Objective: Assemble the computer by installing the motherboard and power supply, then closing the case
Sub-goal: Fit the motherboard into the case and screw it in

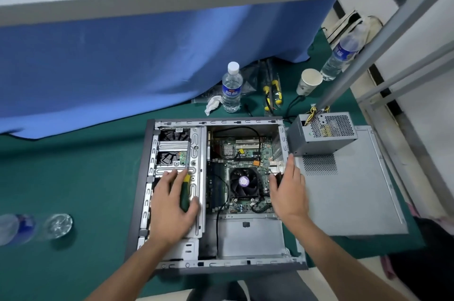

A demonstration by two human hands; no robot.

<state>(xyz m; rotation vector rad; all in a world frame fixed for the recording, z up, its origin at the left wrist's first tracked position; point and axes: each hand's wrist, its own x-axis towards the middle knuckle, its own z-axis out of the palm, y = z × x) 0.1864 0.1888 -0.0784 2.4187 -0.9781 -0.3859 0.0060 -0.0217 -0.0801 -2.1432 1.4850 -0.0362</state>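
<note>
An open computer case [145, 178] lies flat on the green table. The motherboard [248, 153] with its black CPU fan [243, 182] sits inside the case. My left hand [169, 205] rests on the metal drive cage [196, 143] and holds a green-handled screwdriver [184, 192] whose shaft points away from me. My right hand [290, 187] lies with straight fingers against the case's right wall, beside the fan. The grey power supply [319, 136] stands outside the case on the flat side panel [348, 192], to the right.
A water bottle [231, 88], a crumpled tissue [212, 104], yellow-handled pliers [271, 94], a paper cup [308, 82] and a second bottle [341, 55] stand behind the case. Another bottle [32, 227] lies at the left. A blue curtain [122, 67] and metal frame posts [368, 55] border the table.
</note>
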